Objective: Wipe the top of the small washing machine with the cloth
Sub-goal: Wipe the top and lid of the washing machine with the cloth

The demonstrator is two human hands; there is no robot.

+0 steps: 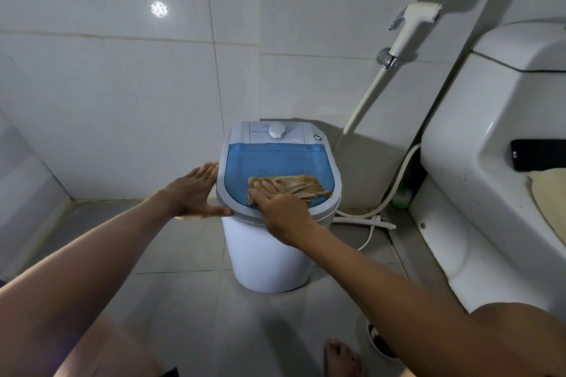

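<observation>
A small white washing machine (pixel 269 254) stands on the tiled floor in the wall corner. Its top has a blue translucent lid (pixel 275 162) and a white control panel with a dial (pixel 277 131) at the back. A tan knitted cloth (pixel 303 185) lies flat on the near part of the lid. My right hand (pixel 280 211) rests palm-down on the cloth's left end, fingers spread and pressing it to the lid. My left hand (pixel 196 193) lies flat against the machine's left rim, fingers straight, thumb under the near edge.
A white toilet (pixel 477 193) fills the right side, with a black phone (pixel 536 154) and a beige cloth on it. A bidet sprayer (pixel 413 27) hangs on the wall, its hose and a power cord trailing behind the machine. My bare foot (pixel 341 355) is on the floor.
</observation>
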